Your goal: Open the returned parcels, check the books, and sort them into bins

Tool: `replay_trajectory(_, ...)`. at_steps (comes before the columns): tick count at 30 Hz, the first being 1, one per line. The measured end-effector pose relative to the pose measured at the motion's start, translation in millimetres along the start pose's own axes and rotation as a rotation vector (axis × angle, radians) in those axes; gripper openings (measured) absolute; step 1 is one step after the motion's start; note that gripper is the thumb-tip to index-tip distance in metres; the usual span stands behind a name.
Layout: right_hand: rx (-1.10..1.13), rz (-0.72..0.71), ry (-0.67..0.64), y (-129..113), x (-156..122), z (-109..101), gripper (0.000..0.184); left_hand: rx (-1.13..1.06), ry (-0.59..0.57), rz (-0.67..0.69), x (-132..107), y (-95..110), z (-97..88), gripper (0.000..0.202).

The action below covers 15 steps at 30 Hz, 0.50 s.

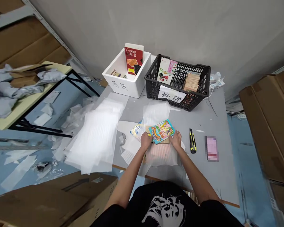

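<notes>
My left hand (146,141) and my right hand (175,139) grip opposite edges of a colourful children's book (161,131), which lies on a piece of brown cardboard (165,141). Below them is a sheet of white foam wrap (161,154). A blue and white book (136,130) sits partly under the left edge of the colourful book. A yellow and black utility knife (192,141) lies to the right of my right hand, and a pixelated pink object (211,148) lies farther right.
At the back of the grey table (210,126) stand a white foam box (113,78) holding books and a black plastic crate (153,85) holding books, with a paper label (172,94). Foam sheets (96,135) spill over the left edge. Cardboard boxes (54,201) stand nearby; grey mailers (14,91) lie on a side table.
</notes>
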State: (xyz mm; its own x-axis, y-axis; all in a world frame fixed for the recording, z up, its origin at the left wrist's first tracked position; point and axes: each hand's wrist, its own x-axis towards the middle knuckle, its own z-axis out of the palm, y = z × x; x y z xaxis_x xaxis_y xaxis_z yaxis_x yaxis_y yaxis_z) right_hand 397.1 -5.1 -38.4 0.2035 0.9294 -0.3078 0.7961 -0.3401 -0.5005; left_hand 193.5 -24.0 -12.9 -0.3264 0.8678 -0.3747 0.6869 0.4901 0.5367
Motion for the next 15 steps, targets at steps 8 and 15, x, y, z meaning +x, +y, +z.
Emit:
replay_trajectory(8,-0.039,0.141,-0.054,-6,20,9,0.054,-0.085,-0.073,-0.124,15,-10,9.7,0.049)
replay_trajectory(15,0.046,0.187,-0.120,-10,39,5,0.053,-0.255,-0.077,-0.239,30,-13,8.2,0.048)
